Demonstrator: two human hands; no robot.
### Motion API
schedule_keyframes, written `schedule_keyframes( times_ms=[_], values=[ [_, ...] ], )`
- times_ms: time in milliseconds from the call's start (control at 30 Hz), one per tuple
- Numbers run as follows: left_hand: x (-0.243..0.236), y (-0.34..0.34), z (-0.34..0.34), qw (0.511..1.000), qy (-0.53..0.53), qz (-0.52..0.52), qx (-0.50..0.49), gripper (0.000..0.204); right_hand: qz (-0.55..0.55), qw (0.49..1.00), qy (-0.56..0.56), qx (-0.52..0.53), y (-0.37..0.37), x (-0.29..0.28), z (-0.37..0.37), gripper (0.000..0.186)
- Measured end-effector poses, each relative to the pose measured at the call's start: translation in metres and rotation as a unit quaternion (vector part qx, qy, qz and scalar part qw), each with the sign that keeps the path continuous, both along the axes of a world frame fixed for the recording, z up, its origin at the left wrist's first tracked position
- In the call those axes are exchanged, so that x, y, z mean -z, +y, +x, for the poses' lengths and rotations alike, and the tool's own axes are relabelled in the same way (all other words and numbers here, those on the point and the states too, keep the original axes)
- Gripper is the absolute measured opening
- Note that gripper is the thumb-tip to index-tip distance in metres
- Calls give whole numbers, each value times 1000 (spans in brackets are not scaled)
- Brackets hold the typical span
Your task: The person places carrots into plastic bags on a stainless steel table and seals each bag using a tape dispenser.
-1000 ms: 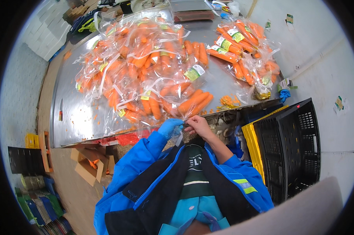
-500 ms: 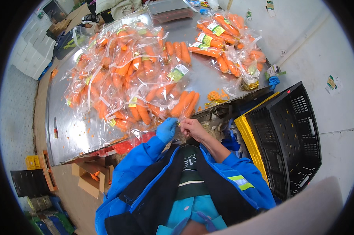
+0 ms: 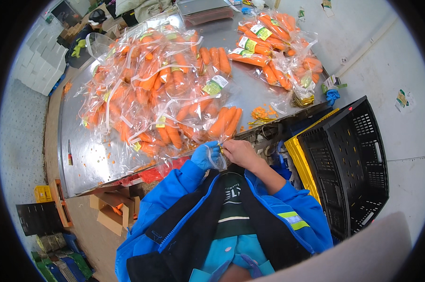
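At the table's near edge, a clear plastic bag of carrots [image 3: 225, 123] lies with its gathered neck toward me. My left hand [image 3: 205, 156], in a blue glove, is closed round the bag's neck, and loose clear film hangs below its fingers. My bare right hand [image 3: 239, 152] pinches at the same neck, right beside the left; a small yellowish bit shows at its fingertips, too small to name. Left of my hands spreads a big heap of bagged carrots [image 3: 146, 84], many bags with loose mouths. Farther right lie labelled carrot bags [image 3: 264, 40].
Orange scraps [image 3: 263, 113] and a bundle of gold strips [image 3: 303, 100] sit near the right edge of the metal table [image 3: 88, 162]. A red-handled knife [image 3: 70, 152] lies at left. Black crates [image 3: 346, 164] stand at right, a cardboard box [image 3: 113, 214] below. Another person [image 3: 97, 18] is far left.
Loose bag film now hangs below my left hand. Both hands stay together at the bag's neck, slightly shifted right. The other person at far left has moved, and their head now shows.
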State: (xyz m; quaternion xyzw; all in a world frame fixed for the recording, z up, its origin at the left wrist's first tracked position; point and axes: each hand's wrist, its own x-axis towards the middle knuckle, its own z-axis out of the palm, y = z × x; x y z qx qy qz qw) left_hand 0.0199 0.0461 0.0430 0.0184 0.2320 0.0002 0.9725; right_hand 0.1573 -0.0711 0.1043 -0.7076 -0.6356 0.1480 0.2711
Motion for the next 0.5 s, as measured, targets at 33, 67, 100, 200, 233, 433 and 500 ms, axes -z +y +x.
schedule_keyframes(
  times_ms=[33,67,100,200,233,433,500],
  values=[
    [-5,-2,2,1000,18,16,5,14,-4,1000,0,2,-1,-4,0,14],
    [-11,-4,3,999,35,32,10,14,52,999,-8,8,-1,-5,1,14],
    [-15,-6,3,997,53,48,13,14,110,994,-17,11,0,-7,1,14],
    [-6,-21,16,983,146,96,-61,16,196,979,-12,55,3,3,-2,16],
    [-11,-24,18,983,134,111,-64,17,210,974,-6,78,2,10,-2,18],
    [-26,-24,20,989,14,144,10,13,-71,737,639,207,-18,10,-2,32],
    [-9,-20,20,986,54,126,-91,17,53,914,350,198,-21,-2,1,18]
  ],
)
